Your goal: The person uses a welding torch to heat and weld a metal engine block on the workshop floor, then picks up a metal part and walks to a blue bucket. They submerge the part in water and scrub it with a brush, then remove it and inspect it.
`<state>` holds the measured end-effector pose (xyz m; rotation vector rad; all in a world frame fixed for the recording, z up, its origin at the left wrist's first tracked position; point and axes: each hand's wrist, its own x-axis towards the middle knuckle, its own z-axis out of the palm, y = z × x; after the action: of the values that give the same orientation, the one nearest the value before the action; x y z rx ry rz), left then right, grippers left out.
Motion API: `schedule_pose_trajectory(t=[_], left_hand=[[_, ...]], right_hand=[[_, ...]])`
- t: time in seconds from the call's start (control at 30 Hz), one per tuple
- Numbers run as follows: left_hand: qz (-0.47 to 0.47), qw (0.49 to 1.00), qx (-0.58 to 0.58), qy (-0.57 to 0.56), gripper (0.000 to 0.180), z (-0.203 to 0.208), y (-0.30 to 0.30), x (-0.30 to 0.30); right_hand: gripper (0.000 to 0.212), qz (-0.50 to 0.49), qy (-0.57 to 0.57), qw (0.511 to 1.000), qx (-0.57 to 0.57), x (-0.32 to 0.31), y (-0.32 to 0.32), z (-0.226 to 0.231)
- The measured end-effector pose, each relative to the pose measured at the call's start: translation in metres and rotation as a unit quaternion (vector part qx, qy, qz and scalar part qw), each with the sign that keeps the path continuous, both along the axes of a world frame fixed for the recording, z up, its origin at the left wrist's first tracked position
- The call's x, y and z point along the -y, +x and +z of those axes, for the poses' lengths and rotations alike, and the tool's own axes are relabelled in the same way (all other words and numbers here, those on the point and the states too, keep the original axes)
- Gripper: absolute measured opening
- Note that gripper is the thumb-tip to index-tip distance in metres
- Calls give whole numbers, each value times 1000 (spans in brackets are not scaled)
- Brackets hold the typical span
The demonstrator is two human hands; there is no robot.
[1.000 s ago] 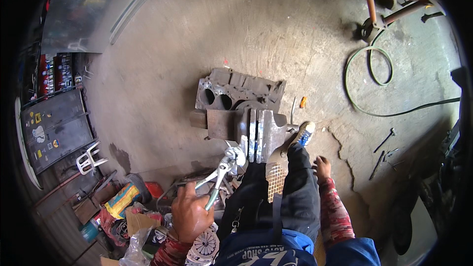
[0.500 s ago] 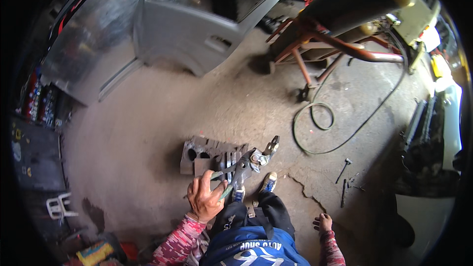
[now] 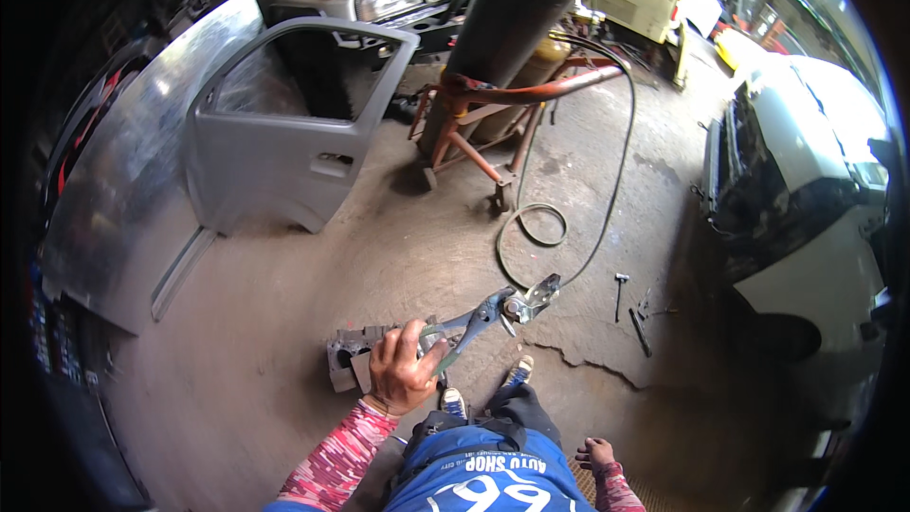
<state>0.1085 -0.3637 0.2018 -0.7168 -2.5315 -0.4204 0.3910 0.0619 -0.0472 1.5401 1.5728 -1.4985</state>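
Note:
My left hand (image 3: pixel 404 372) is closed round the green grips of a pair of pliers (image 3: pixel 466 330), held out in front of my body. In the pliers' jaws sits a small metal bracket-like part (image 3: pixel 540 298) with a round pivot, its exact kind unclear. Below and behind that hand, an engine block (image 3: pixel 343 353) with round bores lies on the floor, partly covered by the hand. My right hand (image 3: pixel 596 453) hangs low at my side, empty, its fingers loosely apart.
A grey car door (image 3: pixel 275 156) stands ahead left beside a large metal sheet (image 3: pixel 133 180). Gas cylinders (image 3: pixel 498 28) stand on a red cart (image 3: pixel 479 154), a hose (image 3: pixel 607 218) looping over the floor. Right are a hammer (image 3: pixel 620 296) and a partly stripped white car (image 3: pixel 806 133).
My view has lifted and swung right, bringing more vehicles into sight. My left hand still grips the pliers with the metal part, now further toward the hose. The right hand stays low.

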Motion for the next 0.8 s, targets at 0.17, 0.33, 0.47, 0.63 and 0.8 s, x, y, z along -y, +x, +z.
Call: schedule_pose_trajectory(t=[0.17, 0.33, 0.47, 0.63, 0.8], left_hand=[[-42, 997, 42, 53, 39, 4, -8, -50], [-101, 935, 210, 269, 14, -2, -15, -155], [-134, 832, 380, 381, 14, 4, -30, -235], [-46, 611, 643, 459, 25, 15, -52, -309], [-110, 398, 719, 559, 32, 13, -68, -356]], right_hand=[[26, -90, -24, 996, 8, -16, 55, -8], [21, -173, -39, 984, -6, -59, 67, -6], [22, -234, -29, 972, -12, -110, 68, -4], [34, -289, -2, 957, -16, -183, 69, -12], [37, -312, 7, 949, -48, -245, 67, -20]])
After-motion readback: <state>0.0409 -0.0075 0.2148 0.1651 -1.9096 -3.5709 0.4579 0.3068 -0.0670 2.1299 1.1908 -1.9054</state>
